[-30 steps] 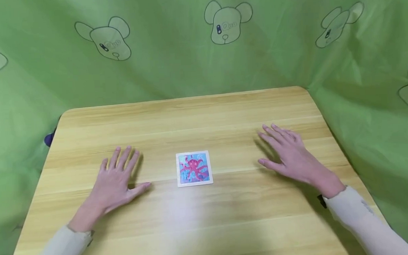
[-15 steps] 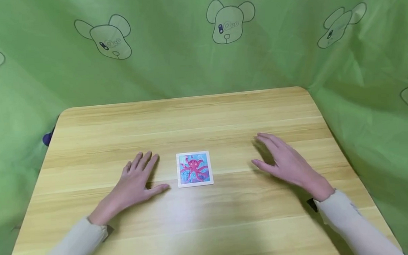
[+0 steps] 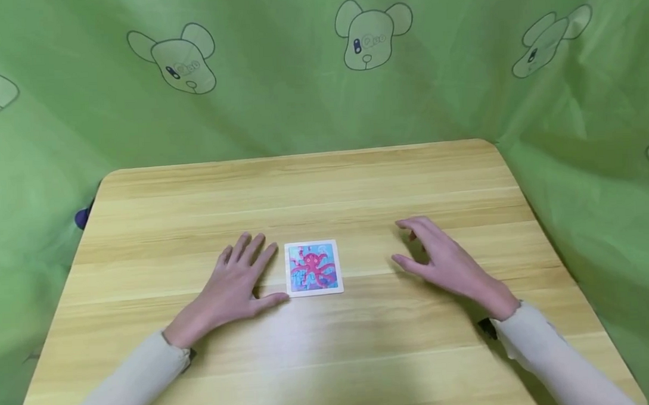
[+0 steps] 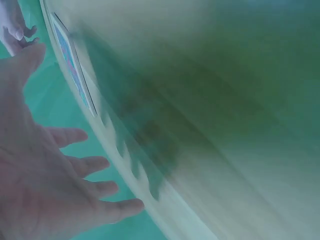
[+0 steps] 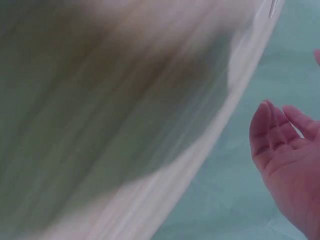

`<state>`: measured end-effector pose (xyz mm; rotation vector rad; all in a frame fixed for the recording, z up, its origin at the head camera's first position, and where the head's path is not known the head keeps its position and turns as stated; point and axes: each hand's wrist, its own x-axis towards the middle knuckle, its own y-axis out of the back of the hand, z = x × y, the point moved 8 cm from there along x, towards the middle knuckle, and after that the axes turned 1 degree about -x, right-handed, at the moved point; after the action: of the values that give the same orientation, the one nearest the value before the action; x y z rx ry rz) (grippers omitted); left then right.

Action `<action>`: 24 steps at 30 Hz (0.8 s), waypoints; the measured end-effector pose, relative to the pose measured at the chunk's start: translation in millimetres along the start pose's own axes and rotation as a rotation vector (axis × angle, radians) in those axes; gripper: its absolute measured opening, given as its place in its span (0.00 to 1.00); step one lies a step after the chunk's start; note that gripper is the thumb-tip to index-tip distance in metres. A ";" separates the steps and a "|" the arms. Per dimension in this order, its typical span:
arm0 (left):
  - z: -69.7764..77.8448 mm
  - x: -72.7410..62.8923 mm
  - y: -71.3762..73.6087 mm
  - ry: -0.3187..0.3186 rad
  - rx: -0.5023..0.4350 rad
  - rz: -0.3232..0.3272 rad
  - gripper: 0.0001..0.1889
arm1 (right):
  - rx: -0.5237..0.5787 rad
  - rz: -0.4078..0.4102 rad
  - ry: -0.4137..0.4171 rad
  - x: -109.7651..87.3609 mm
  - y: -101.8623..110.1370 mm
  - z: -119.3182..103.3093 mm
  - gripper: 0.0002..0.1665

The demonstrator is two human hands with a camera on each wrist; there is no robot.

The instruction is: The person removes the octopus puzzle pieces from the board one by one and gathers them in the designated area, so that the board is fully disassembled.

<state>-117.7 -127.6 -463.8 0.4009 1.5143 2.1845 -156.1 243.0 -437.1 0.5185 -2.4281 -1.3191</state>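
Observation:
A small square jigsaw puzzle (image 3: 313, 267) with a white frame and a pink octopus on blue lies flat on the wooden table. My left hand (image 3: 232, 288) is just left of it, fingers spread, with the thumb tip right at the puzzle's lower left corner in the head view. In the left wrist view the puzzle (image 4: 72, 65) appears edge-on beyond that hand's thumb. My right hand (image 3: 446, 259) is off to the puzzle's right, holding nothing, its fingers loosely bent and the thumb apart from them. The right wrist view shows its palm (image 5: 295, 165) above the table's level.
The light wood table (image 3: 356, 189) has rounded far corners. A green curtain (image 3: 278, 97) printed with mouse-like heads hangs behind it and along both sides. A dark blue rounded thing (image 3: 81, 219) pokes out at the table's left edge.
My left hand has moved right, up to the puzzle. My right hand has come in a little to the left, its fingers bending more. The puzzle has stayed in place on the table.

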 end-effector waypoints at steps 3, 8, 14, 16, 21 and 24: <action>1.3 3.3 -3.3 0.014 -0.005 -0.026 0.55 | 0.076 -0.008 0.001 3.5 -6.1 -5.5 0.41; 3.6 7.3 -9.4 0.017 -0.009 -0.075 0.58 | 0.277 -0.044 -0.034 8.7 -15.4 -19.9 0.38; 6.8 10.9 -6.8 0.000 0.011 -0.068 0.57 | 0.349 -0.055 -0.029 18.6 -21.2 -36.5 0.37; 6.8 12.8 -5.2 -0.002 0.017 -0.059 0.56 | 0.357 -0.059 -0.032 21.8 -23.6 -39.0 0.36; 6.5 17.1 -5.6 -0.002 0.028 -0.065 0.55 | 0.380 -0.079 -0.036 30.5 -33.3 -45.0 0.36; 6.9 18.5 -6.4 -0.003 0.032 -0.070 0.55 | 0.404 -0.094 -0.027 37.1 -41.6 -50.4 0.35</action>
<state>-129.0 -110.6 -467.6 0.3554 1.5406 2.1075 -159.6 168.1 -442.2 0.7258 -2.7341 -0.8681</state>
